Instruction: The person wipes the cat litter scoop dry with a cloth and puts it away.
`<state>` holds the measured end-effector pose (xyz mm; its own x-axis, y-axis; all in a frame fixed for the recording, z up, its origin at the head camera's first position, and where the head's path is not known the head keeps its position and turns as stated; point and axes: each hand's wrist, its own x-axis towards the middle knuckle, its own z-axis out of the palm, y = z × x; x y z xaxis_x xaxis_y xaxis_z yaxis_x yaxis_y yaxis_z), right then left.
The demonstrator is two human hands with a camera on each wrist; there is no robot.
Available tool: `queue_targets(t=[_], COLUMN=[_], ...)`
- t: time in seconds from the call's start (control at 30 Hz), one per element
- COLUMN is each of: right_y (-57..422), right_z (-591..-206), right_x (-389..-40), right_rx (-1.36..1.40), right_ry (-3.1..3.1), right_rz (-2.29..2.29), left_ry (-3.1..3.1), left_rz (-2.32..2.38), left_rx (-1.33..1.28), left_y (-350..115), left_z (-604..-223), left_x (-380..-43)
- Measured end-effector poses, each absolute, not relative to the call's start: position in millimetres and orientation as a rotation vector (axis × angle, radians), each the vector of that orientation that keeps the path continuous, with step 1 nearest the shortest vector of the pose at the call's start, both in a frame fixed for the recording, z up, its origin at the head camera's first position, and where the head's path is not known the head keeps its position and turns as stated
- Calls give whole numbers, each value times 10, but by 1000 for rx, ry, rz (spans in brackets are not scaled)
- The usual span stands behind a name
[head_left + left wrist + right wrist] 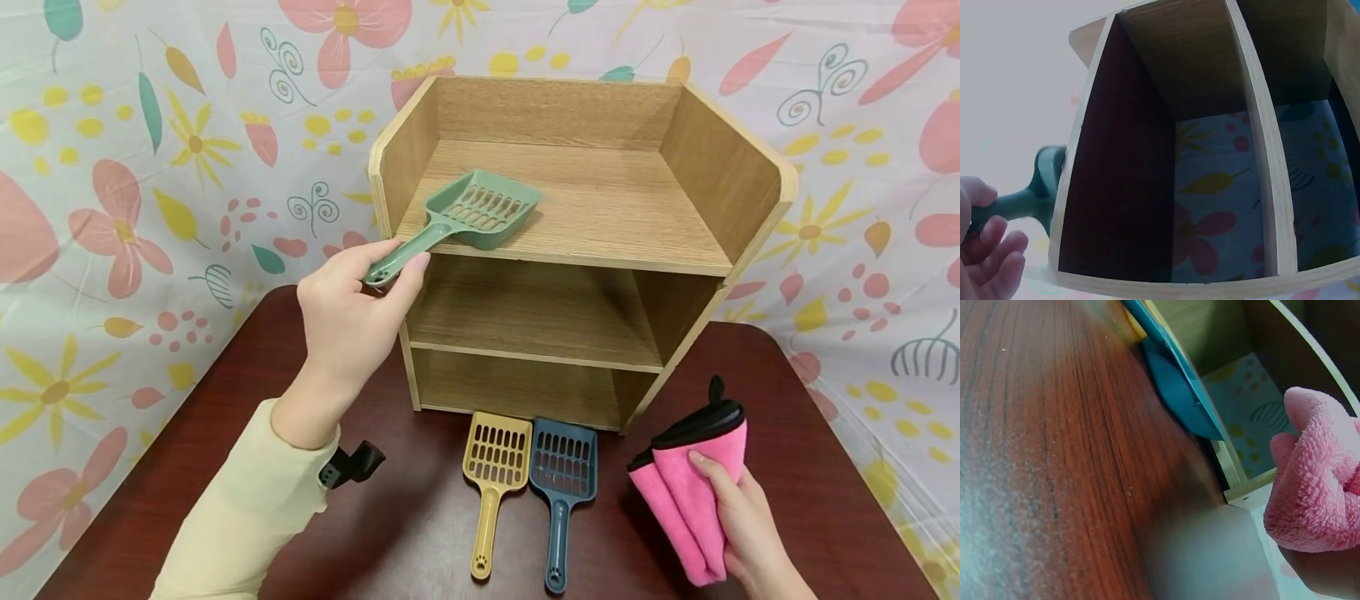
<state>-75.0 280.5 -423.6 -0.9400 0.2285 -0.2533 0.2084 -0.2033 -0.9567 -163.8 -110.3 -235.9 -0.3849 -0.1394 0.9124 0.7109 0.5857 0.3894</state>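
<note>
My left hand (352, 308) pinches the handle of a green litter scoop (480, 208) between thumb and fingers. The scoop's slotted pan is at the front left of the wooden shelf unit's top (577, 192); whether it touches the board I cannot tell. In the left wrist view the green scoop (1044, 187) appears beside the shelf edge. My right hand (750, 517) grips a folded pink cloth (697, 492) with black edging and a loop, held over the table's right side. A yellow litter scoop (497, 450) and a blue litter scoop (562, 458) lie side by side before the unit.
Below the top, the shelf unit has a middle shelf (532, 317) and a bottom shelf (517, 387). It stands on a dark red-brown wooden table (390, 533). A flower-patterned curtain (187, 167) hangs behind and at both sides. A black camera mount (352, 464) sits at my left wrist.
</note>
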Motion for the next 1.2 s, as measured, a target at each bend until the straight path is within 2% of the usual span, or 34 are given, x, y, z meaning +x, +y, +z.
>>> queue_targets(t=[0.23,0.6,1.2], right_y=[2789,2803,2807], right_z=[-4236,-4233,-4244], right_x=[-750,-727,-703], right_rx=[-561,-532,-496], right_ry=[-1974,-1937,-1917], right_rz=[2365,2377,2399], left_ry=[-1767,-2008,-1958], left_rz=[-866,-844,-448], left_rx=[-439,-696,-610], left_y=[-1045,-1155,-905], left_z=[-2314,-2228,-2183], left_x=[-1570,-1222,-1467])
